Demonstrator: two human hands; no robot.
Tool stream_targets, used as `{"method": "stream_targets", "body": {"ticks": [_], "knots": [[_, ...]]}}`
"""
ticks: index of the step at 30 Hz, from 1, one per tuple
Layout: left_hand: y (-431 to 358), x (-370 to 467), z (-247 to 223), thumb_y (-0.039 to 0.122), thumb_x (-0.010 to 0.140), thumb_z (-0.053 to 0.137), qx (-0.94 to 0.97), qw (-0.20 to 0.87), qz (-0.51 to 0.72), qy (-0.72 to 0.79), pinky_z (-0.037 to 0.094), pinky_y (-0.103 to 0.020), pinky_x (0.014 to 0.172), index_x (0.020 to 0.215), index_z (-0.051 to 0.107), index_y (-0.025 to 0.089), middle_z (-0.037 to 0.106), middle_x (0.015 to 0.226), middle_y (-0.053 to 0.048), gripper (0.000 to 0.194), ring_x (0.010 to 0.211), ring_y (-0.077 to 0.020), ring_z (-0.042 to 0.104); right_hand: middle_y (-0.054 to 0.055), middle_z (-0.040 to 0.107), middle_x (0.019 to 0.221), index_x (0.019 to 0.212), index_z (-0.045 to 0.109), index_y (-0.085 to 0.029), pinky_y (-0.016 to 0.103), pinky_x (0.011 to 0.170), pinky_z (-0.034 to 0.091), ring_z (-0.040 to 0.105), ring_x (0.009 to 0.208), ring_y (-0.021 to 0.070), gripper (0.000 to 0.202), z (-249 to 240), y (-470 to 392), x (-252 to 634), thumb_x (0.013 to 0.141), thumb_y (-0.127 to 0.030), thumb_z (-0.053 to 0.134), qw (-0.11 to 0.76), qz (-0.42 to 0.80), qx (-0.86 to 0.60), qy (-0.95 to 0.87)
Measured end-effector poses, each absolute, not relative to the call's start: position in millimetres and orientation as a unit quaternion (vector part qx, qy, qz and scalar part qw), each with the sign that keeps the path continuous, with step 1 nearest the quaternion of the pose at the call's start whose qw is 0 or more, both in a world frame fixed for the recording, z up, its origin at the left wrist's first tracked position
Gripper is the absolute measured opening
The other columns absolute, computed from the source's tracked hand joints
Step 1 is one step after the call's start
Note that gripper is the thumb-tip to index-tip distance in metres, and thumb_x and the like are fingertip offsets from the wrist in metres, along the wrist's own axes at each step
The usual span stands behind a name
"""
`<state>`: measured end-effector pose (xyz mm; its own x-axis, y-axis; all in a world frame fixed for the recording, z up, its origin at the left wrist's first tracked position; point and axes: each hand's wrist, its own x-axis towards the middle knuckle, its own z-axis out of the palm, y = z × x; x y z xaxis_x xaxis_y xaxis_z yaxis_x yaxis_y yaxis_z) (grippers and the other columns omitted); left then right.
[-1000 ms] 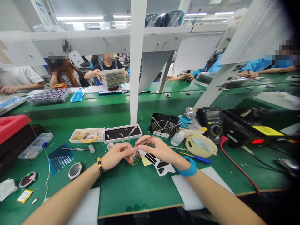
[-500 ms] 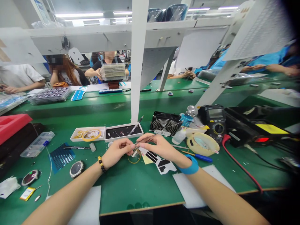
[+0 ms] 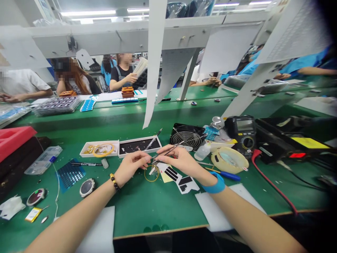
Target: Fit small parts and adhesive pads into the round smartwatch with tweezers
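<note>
Nearest, white pads [image 3: 226, 211] at bench [image 3: 158, 207] edge. Ring [image 3: 151, 173] flat on bench, centre of work area. Left hand [image 3: 131, 168]: just left of ring, fingertips pinched narrow on small part at ring's rim; part too small to identify. Right hand [image 3: 181, 161]: just right of ring, fingers closed on tweezers [image 3: 165, 153], tips angled down onto ring. Label sheet [image 3: 179, 179] right of ring, partly under right hand. Tape roll [image 3: 229, 160] farther right. Round lens [image 3: 87, 187] well left of ring. Black tray [image 3: 139, 146] just beyond ring; fan [image 3: 186, 137] beyond, right. Co-workers seated far beyond.
</note>
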<state>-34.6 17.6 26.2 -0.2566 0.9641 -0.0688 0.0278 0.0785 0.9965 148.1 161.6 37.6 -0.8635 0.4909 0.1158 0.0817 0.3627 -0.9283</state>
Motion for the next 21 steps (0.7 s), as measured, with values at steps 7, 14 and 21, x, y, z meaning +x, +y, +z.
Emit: {"method": "stream_targets", "body": {"ticks": [7,14,21], "knots": [[18.2,-34.5,20.5,0.053,0.077,0.077,0.432,0.430,0.530,0.590,0.050,-0.025,0.070,0.083,0.067,0.014,0.064,0.072,-0.001,0.041,0.069,-0.0121,0.058,0.009,0.069,0.117,0.093,0.082,-0.021,0.037,0.094,0.052,0.065,0.101,0.0247,0.033,34.4,161.6,147.8,0.088,-0.052,0.071,0.183,0.532,-0.175,-0.808],[18.5,-34.1,24.0,0.054,0.077,0.077,0.428,0.426,0.536,0.590,0.050,-0.026,0.070,0.086,0.067,0.014,0.062,0.071,-0.001,0.042,0.069,-0.0129,0.057,0.009,0.069,0.116,0.092,0.082,-0.022,0.039,0.095,0.052,0.066,0.100,0.0249,0.035,34.4,162.4,146.8,0.087,-0.055,0.071,0.188,0.538,-0.182,-0.801],[15.7,-34.0,25.8,0.050,0.079,0.075,0.439,0.401,0.530,0.605,0.046,-0.025,0.068,0.088,0.071,0.014,0.061,0.071,-0.001,0.037,0.068,-0.0129,0.055,0.010,0.068,0.118,0.092,0.081,-0.020,0.036,0.089,0.054,0.067,0.097,0.0239,0.035,30.4,165.2,146.4,0.087,-0.054,0.072,0.193,0.546,-0.178,-0.796]]}}
